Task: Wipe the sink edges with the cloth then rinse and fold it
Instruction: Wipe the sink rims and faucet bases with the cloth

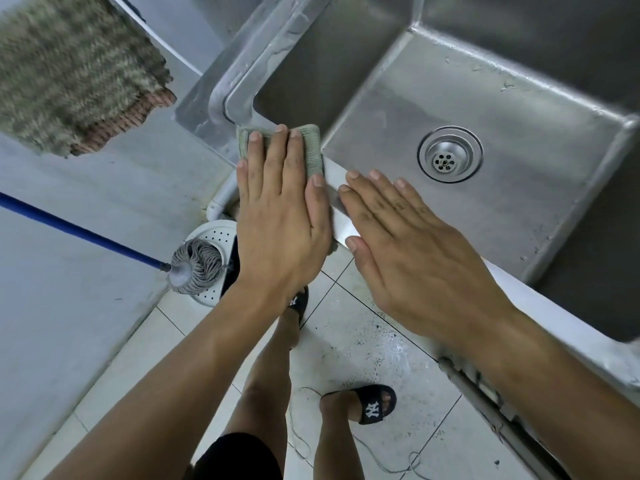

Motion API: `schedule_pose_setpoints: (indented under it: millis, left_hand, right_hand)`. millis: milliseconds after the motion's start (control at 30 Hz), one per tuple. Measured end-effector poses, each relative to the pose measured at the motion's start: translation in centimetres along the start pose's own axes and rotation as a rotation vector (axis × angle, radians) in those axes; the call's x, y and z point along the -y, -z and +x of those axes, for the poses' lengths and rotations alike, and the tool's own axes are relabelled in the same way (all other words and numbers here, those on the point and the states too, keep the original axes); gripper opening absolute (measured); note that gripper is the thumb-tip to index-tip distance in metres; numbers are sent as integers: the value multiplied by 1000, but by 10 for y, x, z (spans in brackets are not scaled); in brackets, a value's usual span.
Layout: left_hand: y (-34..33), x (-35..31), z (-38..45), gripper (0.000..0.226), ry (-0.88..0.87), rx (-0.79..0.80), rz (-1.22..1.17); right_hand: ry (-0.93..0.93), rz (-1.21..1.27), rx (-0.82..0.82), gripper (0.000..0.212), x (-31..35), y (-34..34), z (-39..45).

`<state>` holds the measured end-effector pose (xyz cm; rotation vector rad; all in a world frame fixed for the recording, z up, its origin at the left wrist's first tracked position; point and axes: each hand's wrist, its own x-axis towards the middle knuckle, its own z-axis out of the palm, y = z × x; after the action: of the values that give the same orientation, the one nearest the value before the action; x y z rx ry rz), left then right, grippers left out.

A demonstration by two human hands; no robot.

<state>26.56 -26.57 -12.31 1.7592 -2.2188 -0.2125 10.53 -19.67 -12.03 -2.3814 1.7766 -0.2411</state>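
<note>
A folded grey-green cloth [312, 147] lies on the near left corner of the steel sink's rim [337, 183]. My left hand [280, 216] presses flat on the cloth with straight fingers and covers most of it. Just to its right, my right hand [408, 244] lies flat with straight fingers on the front rim of the sink and holds nothing. The basin is bare steel with a round drain [449, 154] and a few water drops on its walls.
A blue-handled mop [194, 263] rests in a white bucket [216, 233] on the floor at the left. A woven mat [76, 71] hangs at the top left. Below are wet floor tiles [363, 341], my feet in black slippers and a loose cord.
</note>
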Motion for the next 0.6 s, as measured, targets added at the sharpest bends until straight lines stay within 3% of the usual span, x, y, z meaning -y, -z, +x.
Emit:
schedule_pose_setpoints:
  millis: [100,300,467,600]
  left_hand:
    - [4,7,2,58,-68,30,31]
    - [7,12,15,58,48,-3,-25]
    - [9,10,1,59,-93,68,17]
    - [12,20,29,59,-38,38,29]
  right_hand:
    - [15,-14,7,59,1,-2,-1]
    - [31,-15,-27,56,1,-6,-1]
    - [33,9,-30,56,1,-7,0]
    - [32,18,-30,56,-1,-6,1]
